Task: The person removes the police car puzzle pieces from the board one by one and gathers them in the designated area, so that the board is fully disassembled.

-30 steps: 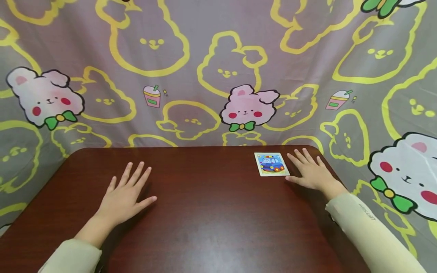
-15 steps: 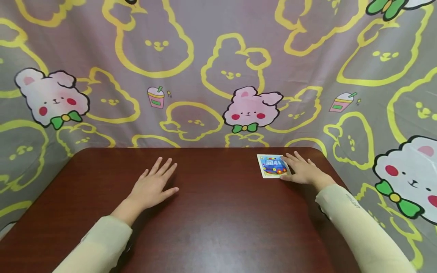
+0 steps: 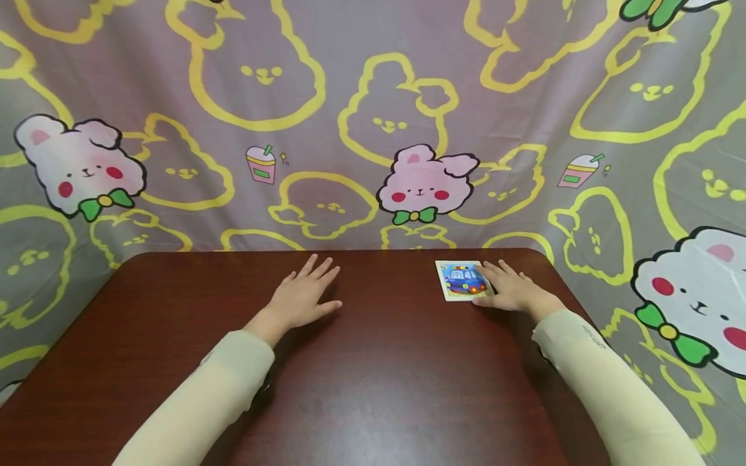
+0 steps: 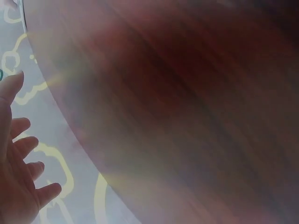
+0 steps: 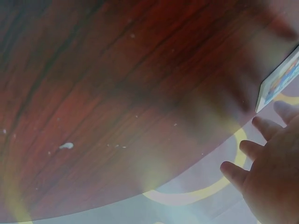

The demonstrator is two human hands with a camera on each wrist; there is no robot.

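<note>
A square picture board (image 3: 463,281) with a blue cartoon car on it and a pale rim lies flat near the far right of the table. My right hand (image 3: 515,291) is at its right edge, the thumb by the near corner and fingertips overlapping the far right part. In the right wrist view the fingers of this right hand (image 5: 273,163) look spread near the board's corner (image 5: 278,81); firm contact cannot be made out. Left of the board, my left hand (image 3: 300,298) hovers or rests over the table with fingers extended, holding nothing. The left wrist view shows those fingers (image 4: 30,147) apart.
The dark brown wooden table (image 3: 373,369) has rounded far corners. Behind it and along both sides hangs a grey curtain (image 3: 326,149) printed with rabbits and yellow outlines. A small white speck (image 5: 67,146) marks the tabletop in the right wrist view.
My left hand has moved right and away from me, toward the table's middle. The right hand has shifted left, from beside the picture board to overlapping its right edge. The board looks unmoved.
</note>
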